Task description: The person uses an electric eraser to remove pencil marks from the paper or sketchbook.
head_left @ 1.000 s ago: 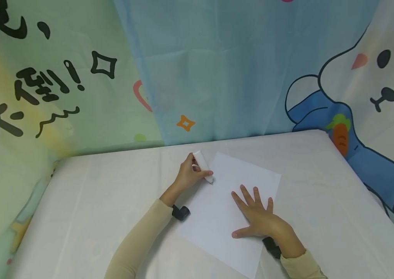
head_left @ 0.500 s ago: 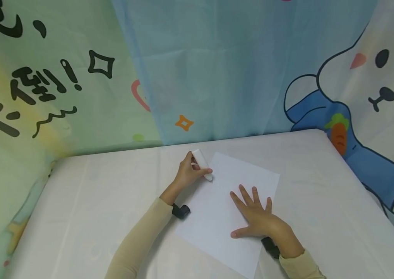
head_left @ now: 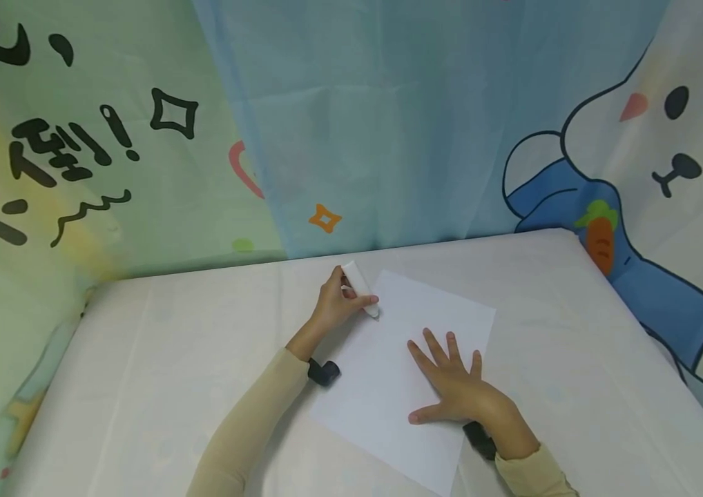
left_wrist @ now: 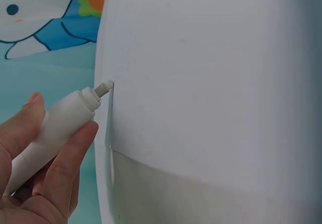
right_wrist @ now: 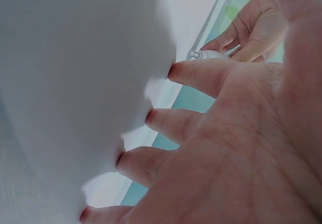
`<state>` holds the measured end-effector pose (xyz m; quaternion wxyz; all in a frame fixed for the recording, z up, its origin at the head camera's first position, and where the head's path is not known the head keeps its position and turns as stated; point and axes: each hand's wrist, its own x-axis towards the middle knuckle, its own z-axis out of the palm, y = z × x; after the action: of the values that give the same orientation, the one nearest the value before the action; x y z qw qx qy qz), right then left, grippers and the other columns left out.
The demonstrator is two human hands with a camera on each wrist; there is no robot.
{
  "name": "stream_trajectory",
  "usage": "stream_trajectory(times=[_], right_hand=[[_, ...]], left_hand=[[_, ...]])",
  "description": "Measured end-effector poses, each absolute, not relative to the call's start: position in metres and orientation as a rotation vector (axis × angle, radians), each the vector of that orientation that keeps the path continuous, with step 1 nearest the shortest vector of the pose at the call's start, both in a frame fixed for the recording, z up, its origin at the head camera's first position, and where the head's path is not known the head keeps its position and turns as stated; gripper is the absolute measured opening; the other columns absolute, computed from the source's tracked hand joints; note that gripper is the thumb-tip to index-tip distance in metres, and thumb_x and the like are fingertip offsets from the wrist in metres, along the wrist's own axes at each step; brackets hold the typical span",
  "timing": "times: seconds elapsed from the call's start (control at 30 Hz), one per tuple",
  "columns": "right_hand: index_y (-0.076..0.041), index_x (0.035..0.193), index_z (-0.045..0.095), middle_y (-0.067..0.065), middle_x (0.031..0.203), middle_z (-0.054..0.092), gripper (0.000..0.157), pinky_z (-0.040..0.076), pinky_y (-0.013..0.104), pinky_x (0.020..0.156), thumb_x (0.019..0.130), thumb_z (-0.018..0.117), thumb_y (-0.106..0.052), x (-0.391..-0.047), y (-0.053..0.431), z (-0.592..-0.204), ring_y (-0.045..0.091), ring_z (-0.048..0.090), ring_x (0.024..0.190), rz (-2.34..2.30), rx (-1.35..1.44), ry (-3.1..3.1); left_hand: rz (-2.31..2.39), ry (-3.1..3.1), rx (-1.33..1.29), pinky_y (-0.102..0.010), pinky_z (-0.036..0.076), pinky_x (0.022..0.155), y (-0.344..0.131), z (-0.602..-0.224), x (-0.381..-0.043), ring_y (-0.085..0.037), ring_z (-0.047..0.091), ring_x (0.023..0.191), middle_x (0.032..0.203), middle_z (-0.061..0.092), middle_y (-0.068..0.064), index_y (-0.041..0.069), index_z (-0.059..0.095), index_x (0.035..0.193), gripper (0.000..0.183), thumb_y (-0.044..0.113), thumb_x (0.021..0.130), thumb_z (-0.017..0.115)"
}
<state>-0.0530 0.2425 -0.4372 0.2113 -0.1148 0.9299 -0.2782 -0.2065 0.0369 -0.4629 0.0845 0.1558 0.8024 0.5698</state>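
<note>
A thick white electric eraser, with a narrow pale tip, is pinched between the thumb and fingers of my left hand. Its tip is by the left edge of a blank white sheet of paper; whether it touches the surface I cannot tell. My right hand rests with fingers spread on the right part of the sheet. In the right wrist view its fingertips press on the paper, and the left hand with the eraser shows beyond them. The fingers cover part of the eraser's body.
The sheet lies slanted on a table with a white cloth. Behind it hangs a printed curtain with lettering and a cartoon animal. Each wrist wears a black camera mount.
The whole head view has shifted slightly. Both hands, the eraser and the paper keep nearly the same places relative to each other.
</note>
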Motion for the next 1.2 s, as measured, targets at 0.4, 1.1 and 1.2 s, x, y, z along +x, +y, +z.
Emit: stream_trajectory(times=[0.4, 1.1, 1.2], right_hand=[[0.001, 0.152, 0.021, 0.030, 0.158, -0.006, 0.118, -0.015, 0.079, 0.095, 0.066, 0.087, -0.046, -0.0534, 0.2411, -0.4384, 0.059, -0.016, 0.137, -0.758, -0.308, 2.592], [0.001, 0.152, 0.020, 0.030, 0.157, -0.007, 0.117, -0.017, 0.079, 0.095, 0.068, 0.086, -0.044, -0.0537, 0.2431, -0.4388, 0.058, -0.018, 0.137, -0.772, -0.317, 2.569], [0.001, 0.152, 0.020, 0.030, 0.157, -0.007, 0.117, -0.017, 0.079, 0.095, 0.068, 0.086, -0.044, -0.0536, 0.2431, -0.4388, 0.059, -0.018, 0.137, -0.769, -0.316, 2.572]], left_hand=[[1.702, 2.411, 0.429, -0.019, 0.046, 0.063, 0.0357, -0.4610, -0.2071, -0.015, 0.056, 0.075, 0.101, 0.056, -0.017, -0.006, 0.043, 0.119, 0.055, 0.008, 0.081, 0.080], [1.706, 2.435, 0.432, -0.019, 0.046, 0.061, 0.0344, -0.4632, -0.2051, -0.016, 0.058, 0.074, 0.100, 0.057, -0.018, -0.006, 0.043, 0.118, 0.054, 0.009, 0.081, 0.080], [1.705, 2.427, 0.436, -0.019, 0.046, 0.061, 0.0343, -0.4629, -0.2050, -0.016, 0.059, 0.074, 0.099, 0.057, -0.018, -0.006, 0.043, 0.118, 0.054, 0.009, 0.081, 0.080]])
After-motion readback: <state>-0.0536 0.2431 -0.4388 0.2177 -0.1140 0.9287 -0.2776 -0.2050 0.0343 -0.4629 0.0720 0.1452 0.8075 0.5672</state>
